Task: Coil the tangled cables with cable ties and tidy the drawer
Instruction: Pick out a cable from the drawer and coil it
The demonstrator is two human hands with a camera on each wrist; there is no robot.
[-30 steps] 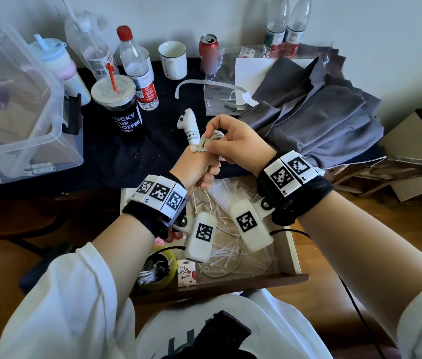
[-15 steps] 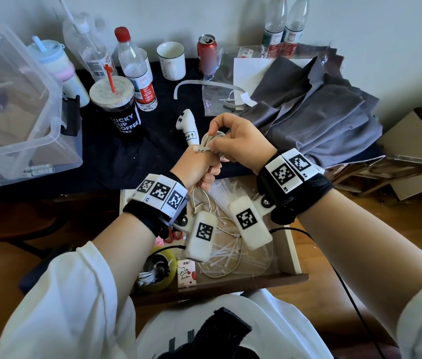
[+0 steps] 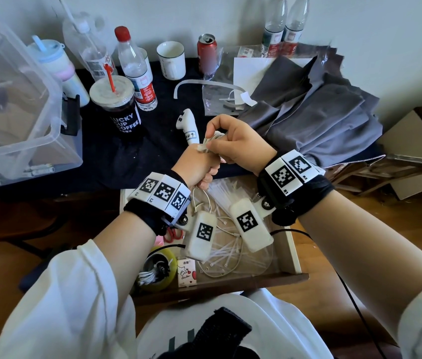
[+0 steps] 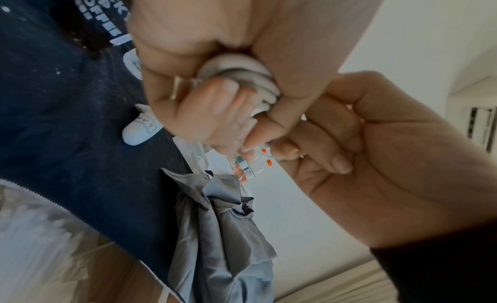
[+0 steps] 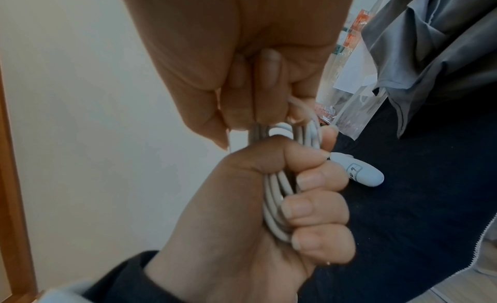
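Drawer [image 3: 292, 255] first, since it carries most of the risk: it stands pulled out under the front edge of the dark-covered table [image 3: 96, 156], and loose cable ties [image 3: 228, 248] and a slack white lead [image 3: 220, 273] lie across its floor, with a yellow tape roll [image 3: 164, 279] in its front-left corner. Above its back edge the left hand [image 3: 196, 167] is fisted round a coiled white cable [image 5: 274, 203], all four fingers and the thumb wrapped over the loops, while the right hand [image 3: 239, 143] pinches the top of the same coil between thumb and curled fingers. A tail of the cable [image 3: 206, 200] hangs from the left fist down into the drawer (whether it joins the slack lead there I cannot tell). If the right hand lets go to reach for a tie, the loops would probably spring apart in a one-handed hold. A pull on the tail could also snag it in the ties below, or knock the white controller [image 3: 188, 128] just beyond the hands.
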